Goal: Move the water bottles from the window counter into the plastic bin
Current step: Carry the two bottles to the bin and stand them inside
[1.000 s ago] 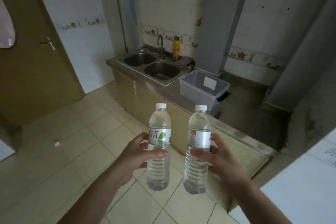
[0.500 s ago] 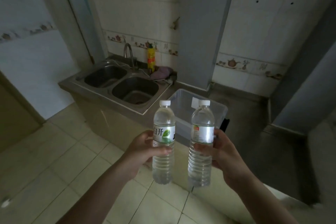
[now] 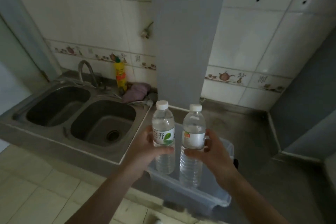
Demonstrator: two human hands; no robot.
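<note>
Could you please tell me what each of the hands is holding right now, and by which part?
Each grips one clear plastic water bottle around its labelled middle: left hand the green-leaf bottle, right hand the orange-marked bottle.

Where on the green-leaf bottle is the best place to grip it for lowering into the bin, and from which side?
Grip the green-leaf bottle around its labelled middle, coming from its left as the left hand does now. It stands upright with a straight, round body there, so fingers wrap it well. That probably leaves the base free to go first into the plastic bin below, clear of the other bottle in the right hand.
</note>
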